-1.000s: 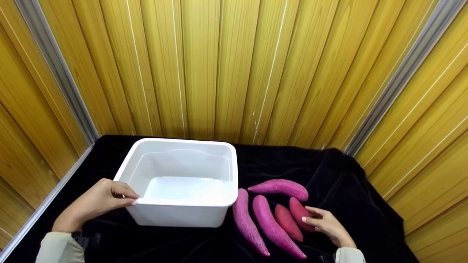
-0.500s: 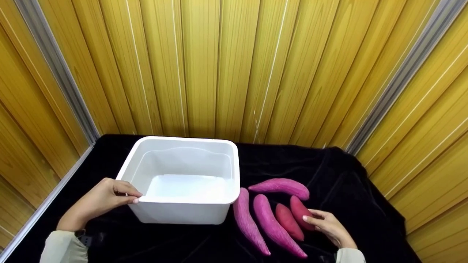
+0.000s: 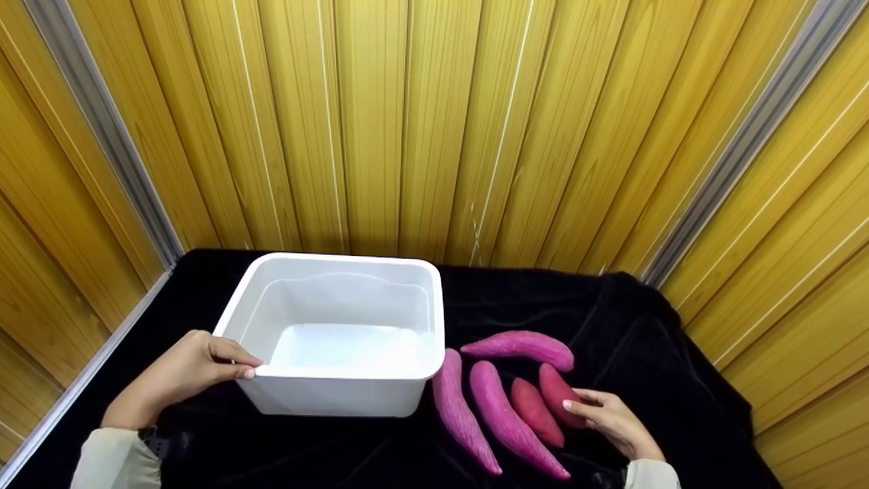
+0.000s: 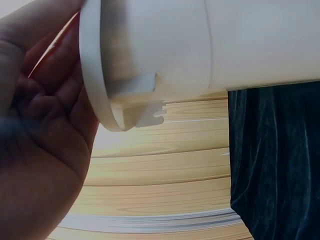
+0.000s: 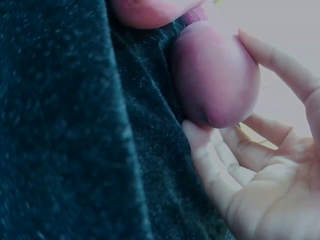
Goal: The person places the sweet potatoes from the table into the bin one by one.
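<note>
My left hand [image 3: 197,370] pinches the near left corner of a white plastic tub [image 3: 333,397], thumb outside and fingers over the rim. The left wrist view shows the tub's rim [image 4: 92,65] against that hand. On the right, my right hand [image 3: 614,421] holds a smooth red sweet potato [image 3: 558,392] between thumb and fingers. Its rounded end [image 5: 217,75] faces the right wrist camera. Just left of it lies a second red sweet potato [image 3: 535,411]. The tub's visible inside is bare.
Long, ridged purple sweet potatoes lie between tub and right hand: one [image 3: 461,414] beside the tub, another [image 3: 512,421] to its right, a third [image 3: 519,346] crosswise behind. Black velvety cloth [image 3: 652,367] covers the table. Yellow wood-look panels [image 3: 434,136] stand behind and at both sides.
The fingertips of my right hand have shifted slightly toward the right edge of the red sweet potato. My left hand stays on the tub's rim.
</note>
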The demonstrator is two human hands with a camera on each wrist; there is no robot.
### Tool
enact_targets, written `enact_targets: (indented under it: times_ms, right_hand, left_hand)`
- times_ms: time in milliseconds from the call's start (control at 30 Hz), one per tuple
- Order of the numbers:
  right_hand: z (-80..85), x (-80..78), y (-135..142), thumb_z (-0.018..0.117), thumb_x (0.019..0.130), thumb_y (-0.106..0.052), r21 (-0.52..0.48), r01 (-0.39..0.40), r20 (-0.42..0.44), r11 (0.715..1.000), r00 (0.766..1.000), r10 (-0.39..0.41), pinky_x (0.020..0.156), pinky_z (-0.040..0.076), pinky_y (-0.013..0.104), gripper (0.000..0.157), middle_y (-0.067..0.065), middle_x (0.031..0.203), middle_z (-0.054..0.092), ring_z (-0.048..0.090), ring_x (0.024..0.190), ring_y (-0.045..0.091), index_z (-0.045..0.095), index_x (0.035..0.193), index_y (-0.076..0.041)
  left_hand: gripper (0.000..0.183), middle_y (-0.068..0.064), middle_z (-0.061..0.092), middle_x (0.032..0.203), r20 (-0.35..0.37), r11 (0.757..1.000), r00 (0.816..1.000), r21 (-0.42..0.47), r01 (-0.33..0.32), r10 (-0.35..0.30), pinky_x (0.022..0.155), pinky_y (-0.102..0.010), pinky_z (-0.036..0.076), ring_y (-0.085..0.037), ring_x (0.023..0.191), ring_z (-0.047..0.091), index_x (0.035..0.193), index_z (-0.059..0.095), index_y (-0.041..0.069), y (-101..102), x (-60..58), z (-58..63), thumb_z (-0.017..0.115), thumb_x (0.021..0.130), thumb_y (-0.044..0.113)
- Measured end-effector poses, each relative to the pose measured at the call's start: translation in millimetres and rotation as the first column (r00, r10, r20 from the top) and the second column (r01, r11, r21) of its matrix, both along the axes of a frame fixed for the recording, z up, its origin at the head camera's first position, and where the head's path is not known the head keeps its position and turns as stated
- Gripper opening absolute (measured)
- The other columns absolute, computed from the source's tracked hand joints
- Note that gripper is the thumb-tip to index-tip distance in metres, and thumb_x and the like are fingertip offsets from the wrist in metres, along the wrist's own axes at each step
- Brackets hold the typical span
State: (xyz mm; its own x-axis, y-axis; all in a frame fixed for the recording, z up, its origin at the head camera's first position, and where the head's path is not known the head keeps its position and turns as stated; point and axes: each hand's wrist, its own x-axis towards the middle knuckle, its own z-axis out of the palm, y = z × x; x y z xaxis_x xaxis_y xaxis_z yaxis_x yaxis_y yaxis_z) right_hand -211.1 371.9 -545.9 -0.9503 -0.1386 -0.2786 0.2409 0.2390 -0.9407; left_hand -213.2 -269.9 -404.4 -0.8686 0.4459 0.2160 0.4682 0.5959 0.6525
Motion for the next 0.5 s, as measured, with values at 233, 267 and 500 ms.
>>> enact_targets:
  times_ms: [233,267,500]
  right_hand:
    - [1.7,0.5,-0.2,0.065,0.092,-0.019,-0.032,-0.005,-0.004,0.999,1.0,0.004,0.084,0.053,0.03,0.06,0.008,0.115,0.067,0.064,0.099,0.013,0.042,0.135,0.014]
    - [2.2,0.6,-0.3,0.065,0.092,-0.019,-0.035,-0.005,-0.004,0.999,1.0,0.005,0.085,0.053,0.03,0.06,0.008,0.115,0.067,0.064,0.099,0.013,0.042,0.135,0.015]
    - [8.3,-0.2,-0.7,0.065,0.092,-0.02,-0.031,-0.011,0.001,0.999,1.0,0.011,0.086,0.053,0.03,0.06,0.009,0.116,0.067,0.064,0.1,0.014,0.042,0.135,0.015]
  left_hand:
    - [0.018,-0.007,0.075,0.086,0.019,1.0,1.0,0.007,0.001,-0.001,0.068,-0.014,0.05,0.006,0.079,0.062,0.087,0.079,0.008,-0.7,-0.9,2.0,0.078,0.078,0.023]
    - [0.018,-0.007,0.075,0.086,0.02,1.0,1.0,0.007,0.002,-0.002,0.069,-0.014,0.05,0.006,0.079,0.062,0.087,0.079,0.008,-0.7,-1.0,2.1,0.078,0.078,0.023]
    - [0.018,-0.006,0.075,0.086,0.015,1.0,1.0,-0.007,-0.003,0.003,0.069,-0.014,0.051,0.006,0.08,0.062,0.087,0.079,0.009,-0.9,-0.5,1.4,0.078,0.078,0.024]
